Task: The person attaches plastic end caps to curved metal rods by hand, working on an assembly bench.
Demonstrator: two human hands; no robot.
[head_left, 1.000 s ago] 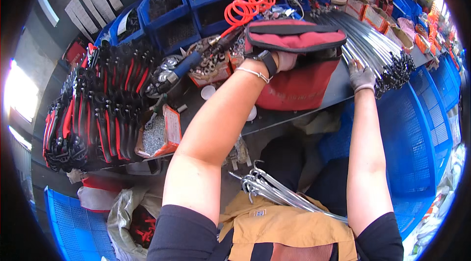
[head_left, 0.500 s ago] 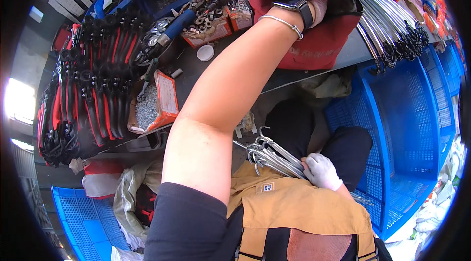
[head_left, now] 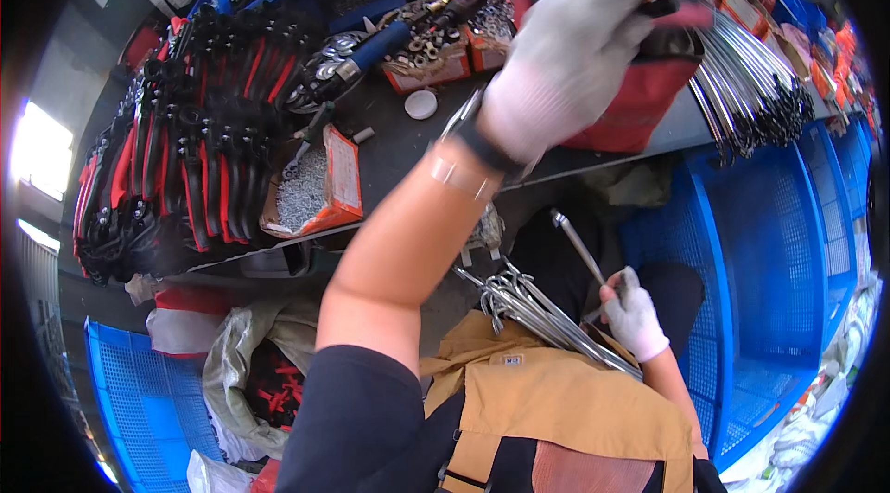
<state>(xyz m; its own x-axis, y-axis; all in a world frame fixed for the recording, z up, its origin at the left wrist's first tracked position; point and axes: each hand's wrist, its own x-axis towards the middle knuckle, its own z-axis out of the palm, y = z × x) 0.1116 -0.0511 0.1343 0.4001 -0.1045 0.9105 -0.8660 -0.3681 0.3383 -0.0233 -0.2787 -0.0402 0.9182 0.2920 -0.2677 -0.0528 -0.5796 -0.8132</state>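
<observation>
My left hand, in a pale glove and blurred by motion, is raised over the red fabric bag at the bench edge. Its fingers are curled together around something small and black that I cannot make out. Over my lap, my gloved right hand grips a slim silver metal rod, tilted with its free end pointing up and left. Beneath that hand a bundle of hooked metal rods lies across my apron, hooks toward the left.
Black-and-red handled tools are stacked at the bench's left. An orange-and-white box of small metal parts sits beside them, near a white cap. Black-tipped rods lie at the right, above blue crates.
My left hand has come out of the bag, moving up and toward me. My right hand has lifted one rod off the bundle and angled it upward.
</observation>
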